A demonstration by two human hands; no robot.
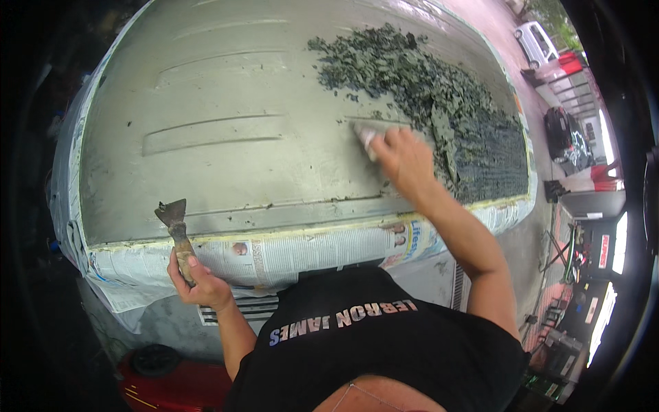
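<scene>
My left hand (200, 285) is wrapped round the worn handle of a scraper (176, 218), whose broad rusty blade points up over the near left edge of a vehicle roof (226, 165). My right hand (405, 161) is closed and slightly blurred, low over the roof right of its middle. A small pale thing (366, 141) sticks out from its fingers to the left; blur hides its kind. Curled dark flakes of loosened coating (412, 79) lie heaped beyond and right of that hand. At the right, a dark wrinkled layer (491, 158) still covers the metal.
Newspaper (295, 257) with yellowish tape masks the roof's near edge, and covering runs down the sides. Below left is a red car part (171, 381). To the right stand a dark car (568, 137), a white van (535, 42) and workshop gear (559, 353).
</scene>
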